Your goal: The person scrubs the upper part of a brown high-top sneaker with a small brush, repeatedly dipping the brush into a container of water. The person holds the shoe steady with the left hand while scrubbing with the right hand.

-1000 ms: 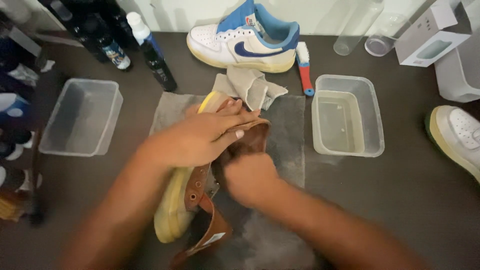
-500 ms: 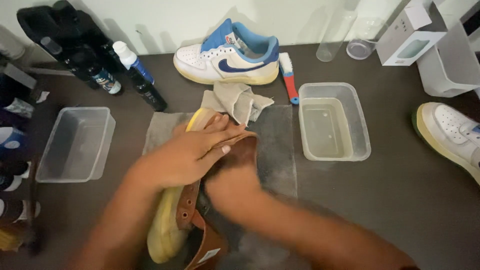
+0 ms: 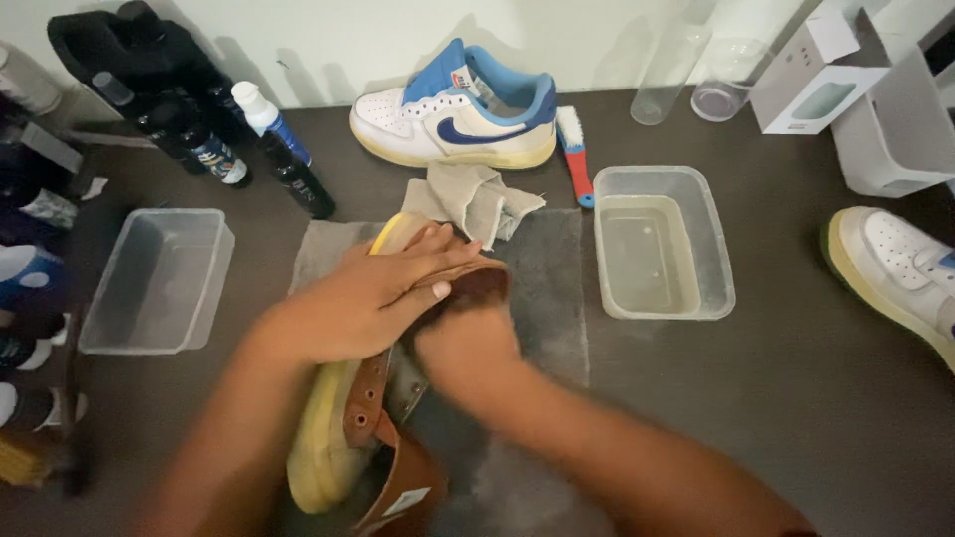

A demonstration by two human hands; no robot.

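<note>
While my left hand (image 3: 373, 298) clamps the brown leather boot with yellowed sole (image 3: 343, 438) and my right hand (image 3: 468, 343), fingers hidden by blur, rubs it, I fear it may slide off the grey cloth mat (image 3: 542, 288).

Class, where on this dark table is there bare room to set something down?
Free: the table below the water tub, beside the right forearm. Also between empty tub and grey mat. Crowded: bottles back left.

1. A brown boot (image 3: 383, 418) with a yellowed sole is pinned on its side on a grey mat (image 3: 542, 288) by the left hand (image 3: 373, 298).
2. The boot's side is pressed by the blurred right hand (image 3: 468, 348).
3. A water-filled tub (image 3: 665, 244) is seen beside the mat on the tabletop (image 3: 796, 398).
</note>
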